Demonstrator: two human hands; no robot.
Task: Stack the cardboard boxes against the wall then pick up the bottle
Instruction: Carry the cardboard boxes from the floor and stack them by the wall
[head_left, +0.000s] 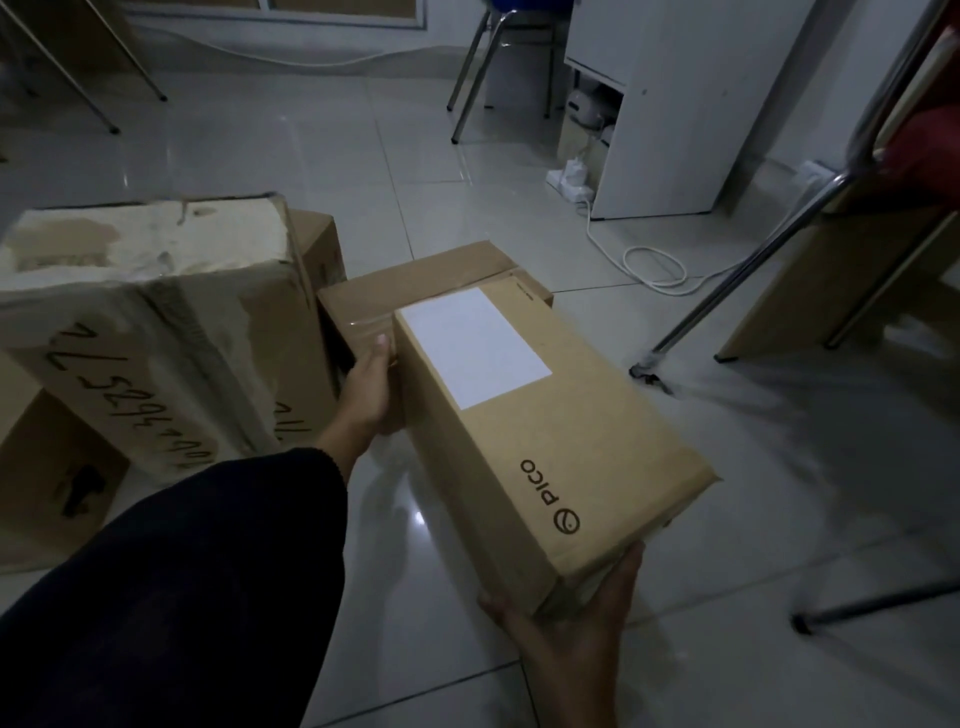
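Both hands clasp the PICO box (524, 431): left hand (371, 387) at nine o'clock, right hand (576, 618) at five, fingers wrapped (probably underneath).

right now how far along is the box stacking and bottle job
Early on. Done: nothing clearly; the taped box sits by other boxes on the floor, no wall behind them in view. In hand: the Pico box is held at both ends, left hand at the far end, right hand under the near one, a smaller box beyond it. Left: stacking the boxes, then the bottle, which is not in view.
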